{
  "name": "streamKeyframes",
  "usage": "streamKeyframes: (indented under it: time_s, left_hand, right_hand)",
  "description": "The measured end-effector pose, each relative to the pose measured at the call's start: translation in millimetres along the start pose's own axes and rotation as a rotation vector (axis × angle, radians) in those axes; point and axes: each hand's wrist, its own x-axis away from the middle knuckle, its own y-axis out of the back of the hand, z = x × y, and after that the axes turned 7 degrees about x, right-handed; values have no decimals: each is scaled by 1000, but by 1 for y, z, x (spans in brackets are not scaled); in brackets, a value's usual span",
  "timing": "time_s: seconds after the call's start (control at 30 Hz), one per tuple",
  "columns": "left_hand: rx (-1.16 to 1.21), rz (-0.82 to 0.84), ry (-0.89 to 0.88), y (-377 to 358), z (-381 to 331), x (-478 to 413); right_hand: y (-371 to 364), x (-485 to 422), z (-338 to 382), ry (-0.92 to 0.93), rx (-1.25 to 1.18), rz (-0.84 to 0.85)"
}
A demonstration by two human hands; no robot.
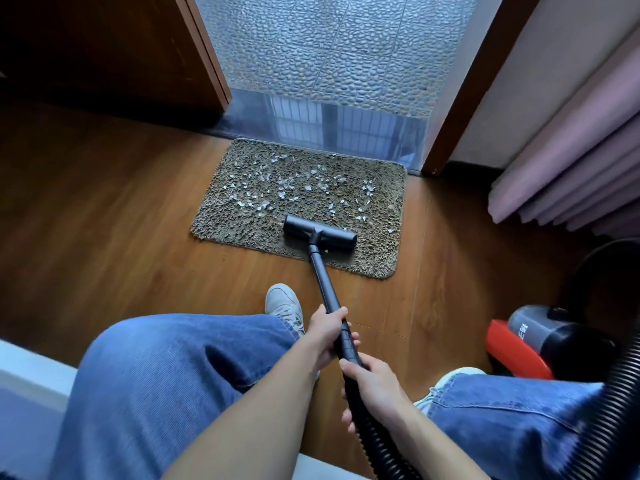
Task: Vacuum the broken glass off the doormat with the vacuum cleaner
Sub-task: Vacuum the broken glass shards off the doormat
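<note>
A shaggy brown doormat (pixel 375 244) lies on the wood floor before the doorway. Several pale shards of broken glass (pixel 284 188) are scattered over its far half. The vacuum's black floor head (pixel 320 232) rests on the mat's near edge, just short of the shards. Its black wand (pixel 323 282) runs back toward me. My left hand (pixel 325 329) grips the wand higher up, and my right hand (pixel 372 382) grips it lower, where the ribbed hose (pixel 381 445) begins. The red and black vacuum body (pixel 533 339) sits on the floor at right.
My knees in blue jeans fill the bottom, with a white shoe (pixel 282 304) near the mat. A dark wooden door (pixel 104 53) stands at left. Pink curtains (pixel 568 174) hang at right. A pebbled floor (pixel 329 46) lies beyond the threshold (pixel 329 128).
</note>
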Motion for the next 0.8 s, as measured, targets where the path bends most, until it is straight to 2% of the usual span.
streamKeyframes:
  time_s: [0.4,0.8]
  left_hand:
    - [-39,-12,5,-14,36,29]
    - [-17,-45,-10,-12,39,30]
  right_hand:
    - [9,28,-33,-22,11,-34]
    - [5,20,-46,-8,45,-41]
